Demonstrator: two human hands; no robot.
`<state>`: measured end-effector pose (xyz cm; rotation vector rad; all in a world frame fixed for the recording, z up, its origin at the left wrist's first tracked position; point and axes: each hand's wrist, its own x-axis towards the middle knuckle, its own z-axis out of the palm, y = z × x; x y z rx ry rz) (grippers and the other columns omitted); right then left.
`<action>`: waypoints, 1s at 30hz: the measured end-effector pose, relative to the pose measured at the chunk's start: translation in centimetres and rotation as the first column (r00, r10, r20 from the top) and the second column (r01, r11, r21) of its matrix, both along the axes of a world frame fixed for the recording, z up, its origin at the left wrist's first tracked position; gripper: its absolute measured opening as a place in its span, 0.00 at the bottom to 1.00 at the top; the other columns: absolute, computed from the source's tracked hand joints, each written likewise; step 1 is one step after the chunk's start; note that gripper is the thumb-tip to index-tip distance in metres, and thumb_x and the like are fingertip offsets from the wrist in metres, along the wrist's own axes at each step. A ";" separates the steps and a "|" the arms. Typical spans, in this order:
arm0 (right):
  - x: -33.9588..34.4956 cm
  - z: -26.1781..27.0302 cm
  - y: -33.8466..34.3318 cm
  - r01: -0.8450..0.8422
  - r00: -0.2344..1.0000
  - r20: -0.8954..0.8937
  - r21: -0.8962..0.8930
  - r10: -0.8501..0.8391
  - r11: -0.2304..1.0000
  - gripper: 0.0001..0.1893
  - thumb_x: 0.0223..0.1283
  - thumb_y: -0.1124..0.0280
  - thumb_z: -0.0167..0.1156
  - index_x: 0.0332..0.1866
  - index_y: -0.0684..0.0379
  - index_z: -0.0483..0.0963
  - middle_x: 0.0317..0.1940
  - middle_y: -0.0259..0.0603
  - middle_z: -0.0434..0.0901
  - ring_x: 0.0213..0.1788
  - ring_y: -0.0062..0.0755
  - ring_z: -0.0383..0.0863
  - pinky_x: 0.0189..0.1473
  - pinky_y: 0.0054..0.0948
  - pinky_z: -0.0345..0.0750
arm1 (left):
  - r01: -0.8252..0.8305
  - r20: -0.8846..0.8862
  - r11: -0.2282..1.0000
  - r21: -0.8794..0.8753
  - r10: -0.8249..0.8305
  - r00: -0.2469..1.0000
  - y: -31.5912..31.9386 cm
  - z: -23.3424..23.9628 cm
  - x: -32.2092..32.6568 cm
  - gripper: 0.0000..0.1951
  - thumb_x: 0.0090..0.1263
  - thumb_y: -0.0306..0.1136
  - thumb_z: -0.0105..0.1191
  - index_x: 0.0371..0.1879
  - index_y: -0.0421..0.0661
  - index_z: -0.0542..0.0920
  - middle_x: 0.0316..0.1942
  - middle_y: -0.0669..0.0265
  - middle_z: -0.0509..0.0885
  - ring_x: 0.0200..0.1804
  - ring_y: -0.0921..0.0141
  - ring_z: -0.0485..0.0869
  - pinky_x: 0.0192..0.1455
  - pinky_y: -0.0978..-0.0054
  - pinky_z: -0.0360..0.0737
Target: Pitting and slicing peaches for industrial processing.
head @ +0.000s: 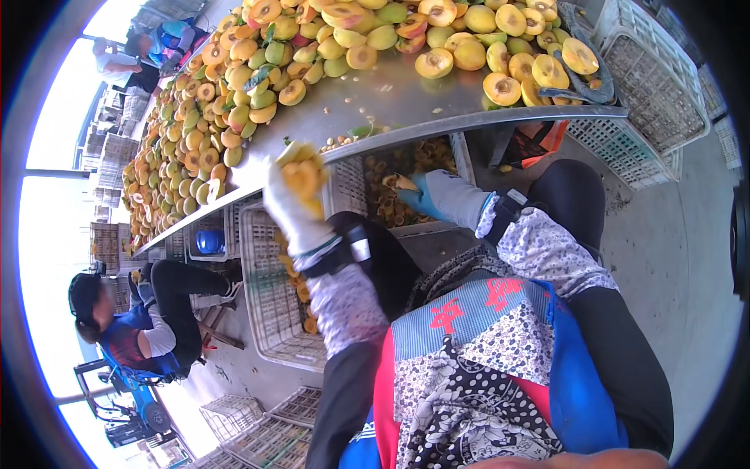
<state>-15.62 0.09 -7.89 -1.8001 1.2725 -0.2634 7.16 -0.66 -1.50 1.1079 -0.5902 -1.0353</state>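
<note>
My left hand (296, 202), in a pale glove blurred by motion, is raised at the table's front edge. Its fingers close around a yellow-orange fruit half (303, 179), probably peach. Lower and to the right, my right hand (445, 196) wears a grey knit glove with blue-coated fingers. A small tan piece (405, 183) pokes out of its fingertips; whether it is a pit or a tool tip I cannot tell. That hand hangs over a crate (467, 158) of brown-orange pits or scraps (394, 205). Halved fruit (433, 63) lies heaped on the metal table (375, 97).
A white plastic crate (281, 346) with fruit halves (302, 290) stands left of my legs. Stacked crates (656, 88) flank the table's right end. A co-worker (140, 334) sits at the left; other people (170, 44) are farther back. A blue forklift (137, 404) stands behind.
</note>
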 end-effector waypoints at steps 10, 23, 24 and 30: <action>-1.1 2.4 0.5 0.024 0.999 -0.028 -0.245 -0.031 0.969 0.19 0.66 0.51 0.58 0.42 0.60 0.79 0.34 0.55 0.85 0.41 0.57 0.85 0.44 0.51 0.80 | 0.098 0.900 0.995 0.008 -0.050 0.433 -2.0 5.4 -0.9 0.23 0.70 0.41 0.58 0.58 0.36 0.79 0.48 0.56 0.85 0.50 0.69 0.82 0.54 0.75 0.77; -3.0 2.3 2.0 -0.016 1.000 0.005 -0.542 0.022 0.840 0.15 0.64 0.57 0.60 0.36 0.59 0.78 0.25 0.48 0.84 0.28 0.48 0.87 0.32 0.47 0.80 | 0.417 0.881 0.776 0.473 -0.427 -0.205 -18.2 0.7 -17.0 0.37 0.53 0.46 0.67 0.66 0.48 0.74 0.56 0.51 0.83 0.59 0.57 0.81 0.62 0.64 0.76; -3.2 2.4 1.9 -0.017 1.000 -0.017 -0.544 0.010 0.839 0.15 0.65 0.56 0.60 0.37 0.60 0.78 0.26 0.48 0.84 0.29 0.48 0.87 0.33 0.46 0.81 | 0.457 0.849 0.718 0.524 -0.487 -0.208 -18.0 1.4 -16.6 0.36 0.54 0.44 0.67 0.65 0.46 0.75 0.54 0.53 0.84 0.55 0.61 0.82 0.60 0.67 0.78; -3.5 5.6 -0.1 0.131 0.987 -0.026 -0.418 -0.156 0.899 0.17 0.68 0.54 0.57 0.41 0.59 0.78 0.30 0.50 0.84 0.38 0.51 0.86 0.39 0.43 0.81 | 0.609 0.461 0.756 0.238 -0.640 0.614 -13.6 3.2 -9.1 0.27 0.62 0.32 0.66 0.61 0.42 0.73 0.49 0.56 0.84 0.47 0.63 0.86 0.46 0.66 0.86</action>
